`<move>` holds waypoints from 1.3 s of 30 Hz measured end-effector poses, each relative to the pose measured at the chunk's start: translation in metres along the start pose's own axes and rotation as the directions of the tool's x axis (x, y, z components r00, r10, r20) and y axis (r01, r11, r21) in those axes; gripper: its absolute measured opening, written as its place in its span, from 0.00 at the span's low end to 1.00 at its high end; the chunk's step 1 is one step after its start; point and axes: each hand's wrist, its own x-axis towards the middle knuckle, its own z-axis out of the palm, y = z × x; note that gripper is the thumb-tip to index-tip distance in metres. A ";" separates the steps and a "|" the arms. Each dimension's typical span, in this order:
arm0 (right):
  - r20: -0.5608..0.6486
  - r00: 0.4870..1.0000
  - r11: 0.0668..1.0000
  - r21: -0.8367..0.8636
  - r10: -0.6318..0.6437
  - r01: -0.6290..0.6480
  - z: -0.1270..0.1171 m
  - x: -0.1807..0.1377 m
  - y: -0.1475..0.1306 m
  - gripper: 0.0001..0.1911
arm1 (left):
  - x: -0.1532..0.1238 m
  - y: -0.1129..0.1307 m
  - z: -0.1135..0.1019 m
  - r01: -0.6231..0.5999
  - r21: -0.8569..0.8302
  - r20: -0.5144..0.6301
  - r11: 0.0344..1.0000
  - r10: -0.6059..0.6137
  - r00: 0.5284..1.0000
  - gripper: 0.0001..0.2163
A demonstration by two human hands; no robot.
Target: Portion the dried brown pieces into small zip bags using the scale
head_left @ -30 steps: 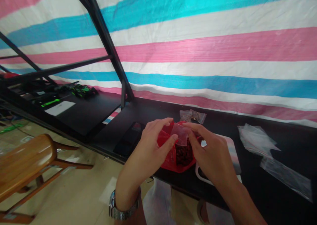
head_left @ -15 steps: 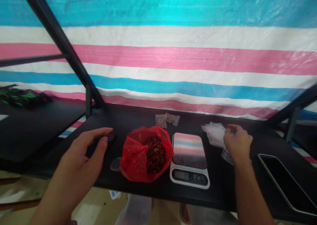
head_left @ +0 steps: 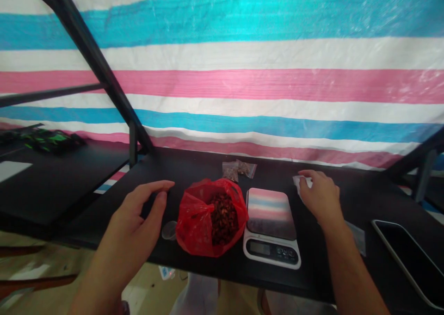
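Observation:
My left hand (head_left: 138,222) hovers over the black table, left of the red plastic bag (head_left: 194,218). Its thumb and index finger are apart, with nothing visible between them. The red bag stands with its mouth open, full of small dark reddish-brown dried pieces (head_left: 224,218). My right hand (head_left: 321,197) is over the clear plastic bags (head_left: 297,180), thumb and index finger closing on their left edge and hiding most of them. Between the red bag and this hand lies a white digital kitchen scale (head_left: 272,227) with a bare, shiny platform.
Two small filled zip bags (head_left: 238,169) lie behind the red bag. A clear round lid (head_left: 169,231) sits left of it. Another clear bag (head_left: 357,238) lies by my right forearm, near a phone (head_left: 409,259). Slanted black frame bars (head_left: 93,65) and a striped sheet (head_left: 260,83) stand behind.
My right hand has moved left over the clear plastic bags and now covers most of them. The view has shifted slightly; my left hand stays beside the red bag.

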 end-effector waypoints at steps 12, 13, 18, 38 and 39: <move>0.445 0.892 0.985 0.175 -0.075 -0.004 0.046 0.057 -0.118 0.11 | -0.002 -0.008 -0.005 0.015 0.034 0.009 0.999 -0.015 1.000 0.18; 0.439 0.894 0.979 0.202 -0.087 -0.003 0.042 0.054 -0.118 0.11 | -0.002 -0.010 -0.005 0.015 0.032 -0.003 0.999 -0.015 1.000 0.18; 0.323 0.928 0.903 0.428 -0.185 0.031 -0.007 0.028 -0.113 0.20 | -0.004 0.002 -0.008 -0.022 -0.012 -0.059 1.000 0.021 0.998 0.15; 0.407 0.696 0.099 0.893 -0.591 -0.438 -0.089 -0.078 -0.092 0.22 | -0.034 0.117 0.049 0.213 -0.535 0.607 0.818 0.196 0.770 0.04; 0.412 0.695 0.101 0.891 -0.590 -0.442 -0.087 -0.078 -0.091 0.22 | -0.034 0.117 0.050 0.205 -0.530 0.606 0.823 0.198 0.771 0.05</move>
